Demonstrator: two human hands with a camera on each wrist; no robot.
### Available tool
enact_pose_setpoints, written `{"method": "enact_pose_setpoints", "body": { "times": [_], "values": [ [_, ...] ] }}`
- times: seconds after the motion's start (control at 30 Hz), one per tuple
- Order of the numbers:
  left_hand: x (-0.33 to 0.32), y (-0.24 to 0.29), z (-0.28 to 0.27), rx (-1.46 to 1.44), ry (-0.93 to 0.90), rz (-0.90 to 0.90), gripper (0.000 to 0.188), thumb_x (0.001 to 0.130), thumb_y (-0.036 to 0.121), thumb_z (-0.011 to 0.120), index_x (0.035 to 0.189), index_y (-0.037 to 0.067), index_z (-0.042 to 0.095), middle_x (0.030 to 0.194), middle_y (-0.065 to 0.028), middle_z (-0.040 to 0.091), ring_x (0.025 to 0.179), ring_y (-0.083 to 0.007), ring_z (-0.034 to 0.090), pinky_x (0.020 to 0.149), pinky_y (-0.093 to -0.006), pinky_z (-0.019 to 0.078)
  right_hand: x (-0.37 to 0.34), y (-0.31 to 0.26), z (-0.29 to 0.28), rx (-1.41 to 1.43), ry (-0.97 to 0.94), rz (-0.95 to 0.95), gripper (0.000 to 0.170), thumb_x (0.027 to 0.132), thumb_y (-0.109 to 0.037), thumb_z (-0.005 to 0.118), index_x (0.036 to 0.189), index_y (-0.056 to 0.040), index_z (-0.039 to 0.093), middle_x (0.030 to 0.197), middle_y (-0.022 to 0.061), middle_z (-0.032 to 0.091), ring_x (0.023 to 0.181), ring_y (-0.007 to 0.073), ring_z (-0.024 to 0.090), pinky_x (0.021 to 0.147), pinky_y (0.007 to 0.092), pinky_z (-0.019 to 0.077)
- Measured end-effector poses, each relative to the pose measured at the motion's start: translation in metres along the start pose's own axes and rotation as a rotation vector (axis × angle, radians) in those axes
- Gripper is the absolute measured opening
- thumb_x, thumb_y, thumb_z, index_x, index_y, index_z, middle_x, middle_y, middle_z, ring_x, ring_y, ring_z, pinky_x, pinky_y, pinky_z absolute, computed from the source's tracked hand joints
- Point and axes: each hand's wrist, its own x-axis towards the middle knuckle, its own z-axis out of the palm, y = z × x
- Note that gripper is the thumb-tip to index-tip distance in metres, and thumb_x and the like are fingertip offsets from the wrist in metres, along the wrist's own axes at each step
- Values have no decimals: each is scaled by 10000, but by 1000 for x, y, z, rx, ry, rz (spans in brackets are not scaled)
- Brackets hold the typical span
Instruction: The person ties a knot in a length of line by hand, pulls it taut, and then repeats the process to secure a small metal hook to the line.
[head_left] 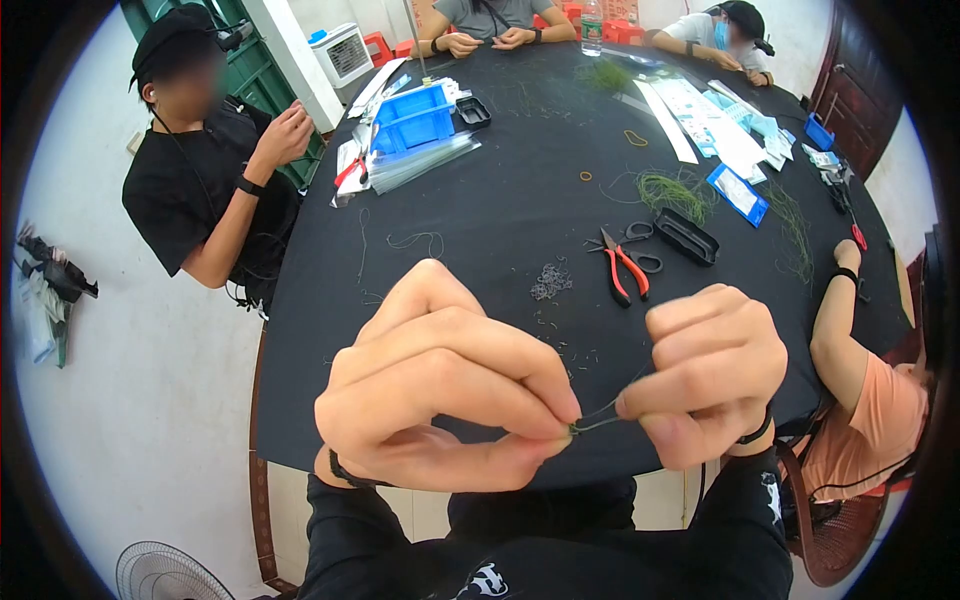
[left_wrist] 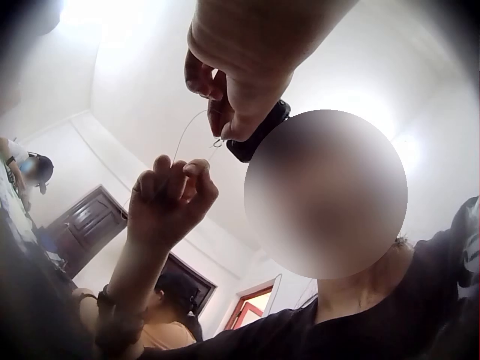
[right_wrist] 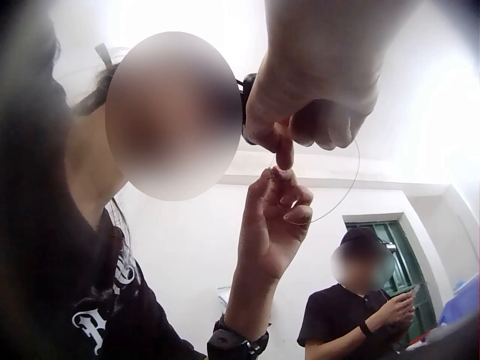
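Observation:
Thumb and index finger of my left hand (head_left: 450, 390) pinch a small fish hook (left_wrist: 218, 142), whose curved metal shows at the fingertips in the left wrist view. A thin green fishing line (head_left: 598, 423) runs from that pinch to my right hand (head_left: 715, 375), which grips it between thumb and forefinger. Part of the line bows out in a loose loop (right_wrist: 352, 180) in the right wrist view. The hands are held up a short way apart, over the near edge of the table. Most of the hook is hidden by the left fingertips.
On the black table (head_left: 500, 200) lie a pile of small dark hooks (head_left: 551, 281), red-handled pliers (head_left: 625, 268), scissors (head_left: 640, 245), a black tray (head_left: 686, 237) and tangled green line (head_left: 672, 197). A blue bin (head_left: 412, 118) stands farther back. Other people sit around the table.

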Motion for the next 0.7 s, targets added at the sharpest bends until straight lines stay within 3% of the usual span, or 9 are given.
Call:
{"method": "enact_pose_setpoints", "body": {
  "times": [0.1,0.23,0.4,0.7],
  "values": [
    [-2,2,3,66,51,-20,150,557,43,691,665,93,600,724,-43,641,588,-78,399,566,-251,246,-2,12,7,-172,80,2,123,575,23,624,679,-30,583,539,37,480,424,180,416,388,265,326],
    [-1,1,4,165,67,-65,131,591,45,683,664,88,582,701,-41,626,578,-86,397,573,-256,242,-9,31,23,-484,-27,-174,206,579,-64,695,752,-37,587,572,1,400,485,138,415,372,258,324],
    [0,-4,-3,271,52,-6,145,639,119,706,685,69,579,693,-56,616,579,-98,402,577,-265,245,-12,14,35,-519,49,-279,174,574,-102,681,718,-66,590,555,-29,373,490,96,406,381,192,294],
    [2,1,-5,310,-3,-28,158,581,77,695,706,54,600,718,-66,626,566,-90,407,588,-289,233,-12,-10,14,-528,78,-248,245,511,-156,705,710,-54,605,516,-39,347,445,91,365,372,202,257]
  ]
}}
